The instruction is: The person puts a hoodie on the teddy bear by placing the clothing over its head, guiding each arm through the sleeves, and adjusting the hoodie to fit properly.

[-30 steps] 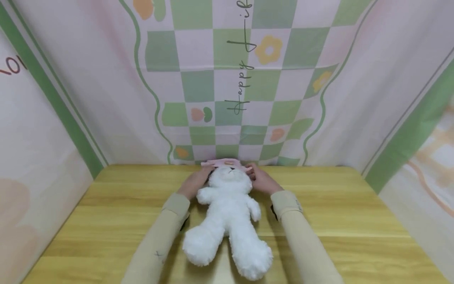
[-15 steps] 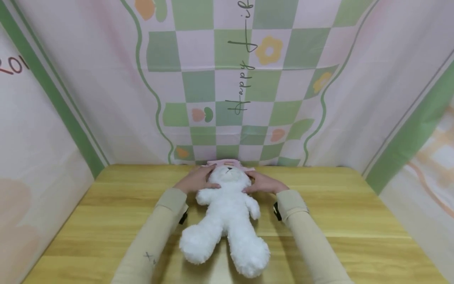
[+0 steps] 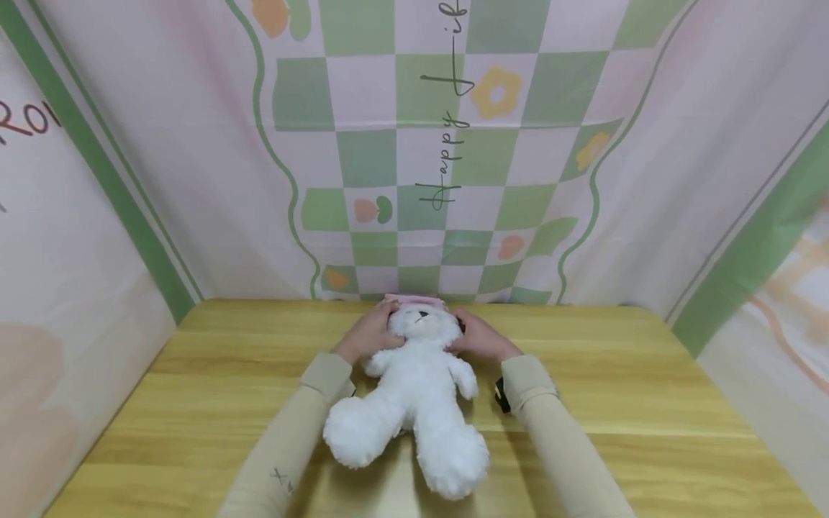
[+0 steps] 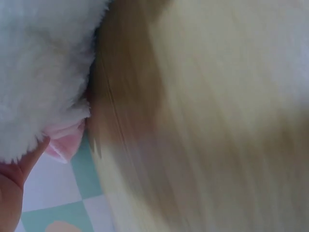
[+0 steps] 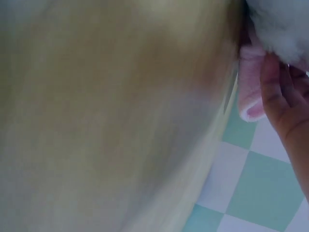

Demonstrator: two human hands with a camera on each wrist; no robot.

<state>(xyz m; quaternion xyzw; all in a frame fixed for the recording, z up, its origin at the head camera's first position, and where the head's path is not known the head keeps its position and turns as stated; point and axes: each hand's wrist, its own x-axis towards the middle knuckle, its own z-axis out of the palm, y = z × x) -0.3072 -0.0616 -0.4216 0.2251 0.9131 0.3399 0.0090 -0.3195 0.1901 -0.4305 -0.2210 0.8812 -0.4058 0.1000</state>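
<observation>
From the head view, both hands grip the white plush toy's head: left hand (image 3: 370, 333) on one side, right hand (image 3: 482, 337) on the other. The plush toy (image 3: 417, 385) stretches over the wooden table (image 3: 622, 381), feet toward the person, pink fabric (image 3: 414, 299) at its crown. Checked cloth (image 3: 421, 216) hangs right behind, "Happy" running sideways; the left-hand curtain (image 3: 84, 237) shows "RO".

In the left wrist view, a pink tip pokes out beside the fur.

In the right wrist view, fingers touch a pink fold.
</observation>
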